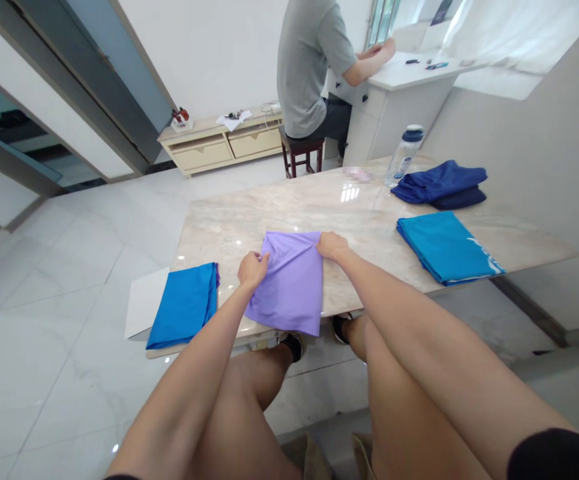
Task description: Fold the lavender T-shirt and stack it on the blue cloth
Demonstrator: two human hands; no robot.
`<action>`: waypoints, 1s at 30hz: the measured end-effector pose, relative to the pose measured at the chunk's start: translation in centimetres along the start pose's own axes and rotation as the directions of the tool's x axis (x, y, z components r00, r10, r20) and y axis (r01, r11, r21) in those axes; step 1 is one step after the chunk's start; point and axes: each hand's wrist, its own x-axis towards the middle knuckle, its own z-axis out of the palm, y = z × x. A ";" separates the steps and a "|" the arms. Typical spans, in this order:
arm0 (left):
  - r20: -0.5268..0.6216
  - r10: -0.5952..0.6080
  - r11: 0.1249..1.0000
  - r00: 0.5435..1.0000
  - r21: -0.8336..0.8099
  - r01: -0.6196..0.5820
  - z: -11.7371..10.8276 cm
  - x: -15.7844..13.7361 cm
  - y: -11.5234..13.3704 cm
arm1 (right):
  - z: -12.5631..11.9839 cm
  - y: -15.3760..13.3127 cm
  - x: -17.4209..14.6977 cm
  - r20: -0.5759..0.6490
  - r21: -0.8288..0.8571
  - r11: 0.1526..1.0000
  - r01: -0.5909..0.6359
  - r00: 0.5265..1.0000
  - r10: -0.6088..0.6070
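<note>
Lilac cloth [292, 287] spreads over the pale surface [242, 212]; the left hand [253, 269] pinches its left edge, the right hand [332, 245] its far-right corner.

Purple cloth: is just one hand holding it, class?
No, the left hand grips the purple cloth at its left edge, the right hand at its far right corner.

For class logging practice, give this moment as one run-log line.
left hand: grips lilac cloth; right hand: grips its far right corner; blue cloth: folded, further left
</note>
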 end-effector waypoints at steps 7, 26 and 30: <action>-0.021 -0.036 0.999 0.999 -0.019 0.036 1.8 4.3 2.4 | -0.2 0.7 -0.7 0.002 0.029 0.998 0.050 0.999 -0.050; 0.001 -0.044 0.987 0.999 -0.154 0.043 0.1 3.1 -1.9 | -0.1 1.4 -1.0 0.044 0.474 0.872 -0.123 0.992 0.116; 0.181 -0.057 0.969 0.982 -0.225 0.097 -0.1 0.1 -2.7 | 0.7 0.6 -3.2 0.233 0.538 0.816 -0.211 0.968 0.097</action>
